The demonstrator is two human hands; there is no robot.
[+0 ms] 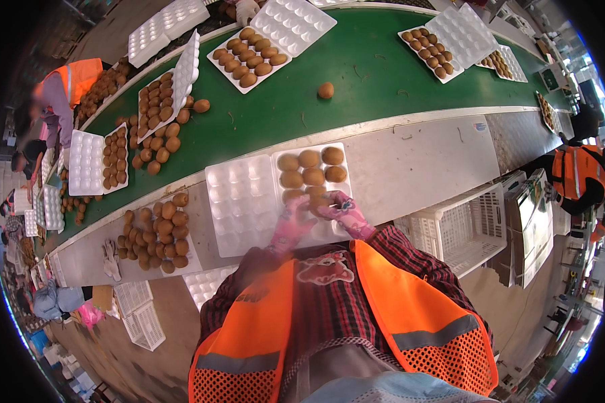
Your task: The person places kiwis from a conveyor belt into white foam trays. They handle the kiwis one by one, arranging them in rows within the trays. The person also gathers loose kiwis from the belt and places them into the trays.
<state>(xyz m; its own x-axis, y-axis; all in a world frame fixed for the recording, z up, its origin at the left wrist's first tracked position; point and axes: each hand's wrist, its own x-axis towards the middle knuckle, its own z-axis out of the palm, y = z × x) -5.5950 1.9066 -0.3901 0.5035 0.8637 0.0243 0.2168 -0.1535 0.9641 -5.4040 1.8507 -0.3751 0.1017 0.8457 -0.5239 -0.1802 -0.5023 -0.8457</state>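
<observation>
A white foam fruit tray (347, 176) with an empty-celled hinged half (239, 201) lies open before me on the metal side table. Kiwifruit (313, 177) sit in its upper cells, and the lower cells nearest me hold none that I can see. My right hand (347, 211), in a pink patterned glove, has its fingers on a kiwifruit (318, 201) over the tray. My left hand (293, 224), gloved alike and blurred, is at the tray's lower left, beside that fruit; whether it grips anything is unclear.
Left of the tray, many kiwifruit (156, 234) are heaped on the metal table. Beyond runs a green conveyor belt (282, 111) bearing filled trays (247, 60) and loose fruit. A white plastic crate (436, 216) stands at the right. Workers in orange vests (577, 171) are at both sides.
</observation>
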